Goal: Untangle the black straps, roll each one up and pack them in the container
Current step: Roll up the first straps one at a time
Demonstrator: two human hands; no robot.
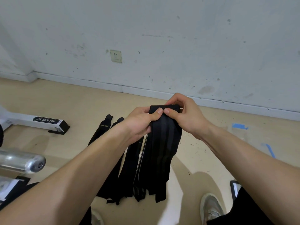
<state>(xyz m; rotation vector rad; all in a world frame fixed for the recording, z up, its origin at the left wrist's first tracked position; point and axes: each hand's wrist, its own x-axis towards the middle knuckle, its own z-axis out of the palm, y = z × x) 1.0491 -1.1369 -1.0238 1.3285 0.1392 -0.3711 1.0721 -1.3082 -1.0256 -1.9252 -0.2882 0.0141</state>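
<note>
**Hidden or unclear**
- Left hand [138,122]: the thumb lies on the near face of the held strap [164,143]. The fingers curl behind it, out of sight.
- Right hand [186,116]: the thumb and bent forefinger pinch the strap's top edge. The other fingers are folded behind. The two thumb tips lie side by side, almost touching.
- Further straps [129,168]: a dark bundle partly covered by the left forearm. I cannot tell whether it hangs or lies on the floor [65,98].
- Clear film with blue strips [240,126], near the floor's right edge: too faint to identify.
- Dark-framed flat device [235,189], bottom right: cut off by black shorts.
- Grey shoe [211,207]: the heel is out of frame.

**Materials and shapes**
- Held strap: black woven band with dull lengthwise ribs. It is folded or rolled over at the top, held up between the hands in mid-frame, and hangs in a long flat tail.
- Bundle: matt black bands, one with fine pale stripes and one with a thin light edge. The ends are ragged.
- Two tapered strap ends [105,125] on the floor beyond the left wrist, one lettered XUEYING.
- White machine foot [47,120], boxy, with a black end cap and a BRTW badge, at the floor's left edge.
- Chrome bar [24,161], a polished round tube with a domed end, lower left.
- Floor: smooth beige sheet.
- Wall [162,38]: scuffed pale plaster with a yellowed socket [115,56].
</note>
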